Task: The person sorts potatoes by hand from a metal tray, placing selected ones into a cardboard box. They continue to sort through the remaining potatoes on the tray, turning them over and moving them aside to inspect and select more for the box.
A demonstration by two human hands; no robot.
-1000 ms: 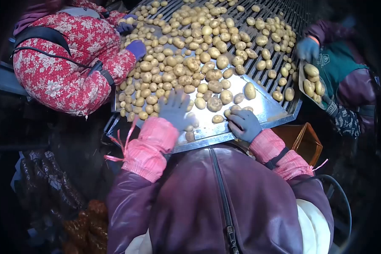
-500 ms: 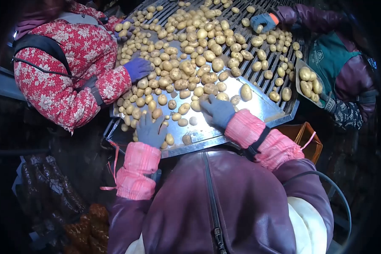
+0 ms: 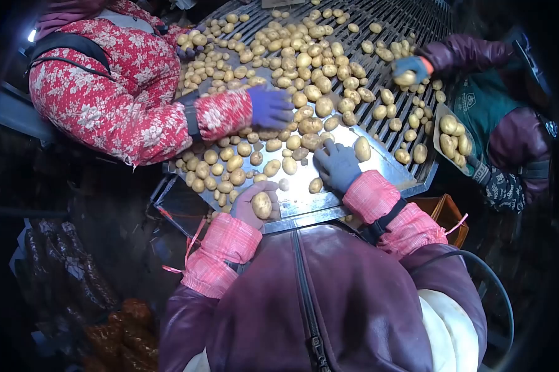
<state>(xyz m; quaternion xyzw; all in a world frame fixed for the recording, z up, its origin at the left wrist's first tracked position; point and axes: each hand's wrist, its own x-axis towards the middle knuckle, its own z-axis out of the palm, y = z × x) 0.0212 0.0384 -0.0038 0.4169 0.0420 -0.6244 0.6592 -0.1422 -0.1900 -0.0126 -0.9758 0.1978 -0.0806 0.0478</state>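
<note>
Maroon jacket cloth fills the near edge, with pink sleeve covers (image 3: 220, 248) on both your forearms. Your left hand (image 3: 253, 208), gloved, sits at the near lip of the steel tray (image 3: 388, 166), palm turned up, fingers curled around one potato (image 3: 261, 204). Your right hand (image 3: 337, 166), in a blue-grey glove, lies flat on the tray, fingers spread and loose, gripping nothing. A small potato (image 3: 315, 185) lies just beside it, and a large potato (image 3: 362, 149) on its other side. Beyond, a co-worker's floral sleeve (image 3: 223, 115) reaches across the potato pile (image 3: 292, 62), its purple-gloved hand (image 3: 269, 106) resting on the heap. Far right, another person's blue-gloved hand (image 3: 410, 68) closes on a potato over the slatted belt (image 3: 428, 18).
</note>
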